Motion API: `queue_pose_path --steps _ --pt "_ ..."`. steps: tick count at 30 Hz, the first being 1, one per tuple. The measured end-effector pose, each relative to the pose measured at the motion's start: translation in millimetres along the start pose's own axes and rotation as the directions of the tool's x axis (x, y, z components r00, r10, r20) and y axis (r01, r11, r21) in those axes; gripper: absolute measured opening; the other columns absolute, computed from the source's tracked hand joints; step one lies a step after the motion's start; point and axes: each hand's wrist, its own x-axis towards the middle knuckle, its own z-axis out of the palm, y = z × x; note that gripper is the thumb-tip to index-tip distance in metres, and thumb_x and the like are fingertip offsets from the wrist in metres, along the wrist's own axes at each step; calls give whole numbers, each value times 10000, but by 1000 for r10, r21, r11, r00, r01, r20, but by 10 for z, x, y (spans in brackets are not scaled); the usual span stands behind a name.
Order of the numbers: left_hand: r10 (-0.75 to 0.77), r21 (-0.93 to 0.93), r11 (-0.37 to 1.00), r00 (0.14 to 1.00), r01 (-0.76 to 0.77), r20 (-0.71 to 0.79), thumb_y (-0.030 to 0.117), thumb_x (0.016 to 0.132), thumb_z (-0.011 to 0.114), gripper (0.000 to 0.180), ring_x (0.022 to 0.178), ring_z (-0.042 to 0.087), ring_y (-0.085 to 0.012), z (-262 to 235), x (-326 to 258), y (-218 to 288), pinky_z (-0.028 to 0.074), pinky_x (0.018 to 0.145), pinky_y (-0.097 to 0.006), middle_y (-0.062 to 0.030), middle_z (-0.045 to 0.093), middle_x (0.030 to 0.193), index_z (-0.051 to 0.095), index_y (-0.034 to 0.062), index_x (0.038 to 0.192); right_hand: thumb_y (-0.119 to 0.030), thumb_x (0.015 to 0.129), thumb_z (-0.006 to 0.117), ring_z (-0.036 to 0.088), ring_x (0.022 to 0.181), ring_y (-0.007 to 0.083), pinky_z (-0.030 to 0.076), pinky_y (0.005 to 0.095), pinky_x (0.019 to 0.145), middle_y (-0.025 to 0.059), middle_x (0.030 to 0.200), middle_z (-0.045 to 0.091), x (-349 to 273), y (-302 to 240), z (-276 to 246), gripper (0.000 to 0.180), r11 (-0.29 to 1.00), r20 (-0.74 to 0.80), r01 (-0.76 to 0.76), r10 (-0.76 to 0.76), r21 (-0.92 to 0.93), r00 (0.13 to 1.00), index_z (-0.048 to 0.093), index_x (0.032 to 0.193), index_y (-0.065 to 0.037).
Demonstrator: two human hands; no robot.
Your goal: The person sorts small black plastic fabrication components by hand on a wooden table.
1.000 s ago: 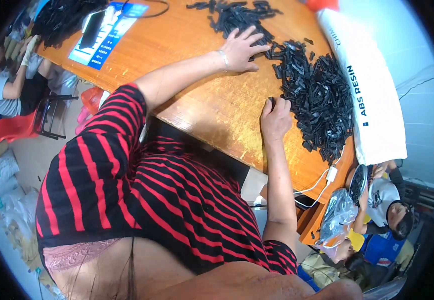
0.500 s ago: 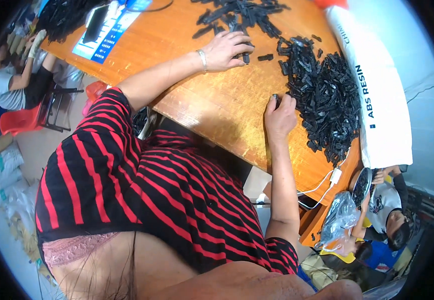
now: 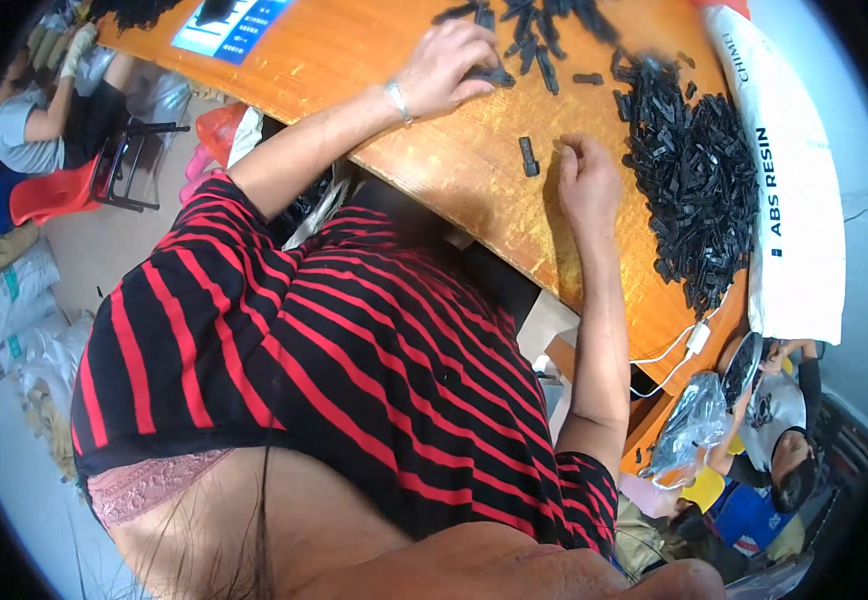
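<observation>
Left of the black pile [image 3: 694, 190] on the scuffed bench [image 3: 454, 155], the left hand [image 3: 444, 70] pinches a black piece [image 3: 495, 76]; the right hand [image 3: 590, 185] curls, contents unclear. Right of the pile, a white sack [image 3: 799, 220]; far left, a red chair [image 3: 52, 197].

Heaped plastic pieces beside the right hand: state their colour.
The plastic pieces are black, clearest in the head view.

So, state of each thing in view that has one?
Left hand: curled at a black piece, grip unclear
Right hand: loosely curled, no piece visible in it
Piece between hands: lying loose
Pile: heaped
Sack: lying beside pile
Sheet: flat
Clear bag: crumpled
</observation>
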Motion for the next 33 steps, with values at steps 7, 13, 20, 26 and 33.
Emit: queue_pose_path --steps 7,13,20,26,33 --pt "-61 59 996 998 61 -4 199 786 803 272 1068 566 -313 24 -78 -30 479 910 -431 -89 616 1073 661 83 987 -40 819 678 688 880 333 564 427 718 75 1108 639 -13 -370 -269 260 928 280 356 -315 -108 907 705 1057 -142" --pt "-131 -11 991 991 131 41 179 784 798 229 948 603 -324 16 -81 -4 492 853 -427 -98 629 904 646 86 928 -123 848 711 689 847 337 560 433 701 89 1059 641 77 -238 -74 168 895 331 441 -397 -70 856 676 1012 -118" --pt "-117 -120 985 992 121 37 159 786 799 232 867 623 -320 -2 -80 13 510 763 -419 -100 624 857 614 69 895 -239 841 752 672 756 360 549 472 652 142 948 620 151 -486 364 226 954 130 277 -261 -118 956 602 889 -78" --pt "-306 -232 921 950 312 61 138 803 772 190 854 627 -333 -46 -137 -52 502 744 -422 -109 624 832 628 67 904 -261 857 745 670 810 359 545 477 717 129 963 638 270 -575 386 203 982 138 189 -187 -4 973 661 910 -84" --pt "-421 -342 836 902 428 101 123 848 776 170 690 542 -127 -9 -135 -141 457 621 -289 -29 566 794 635 40 889 -302 909 693 678 825 305 567 432 720 99 970 662 1050 533 -166 179 941 -213 2 -79 -339 974 710 906 -123"
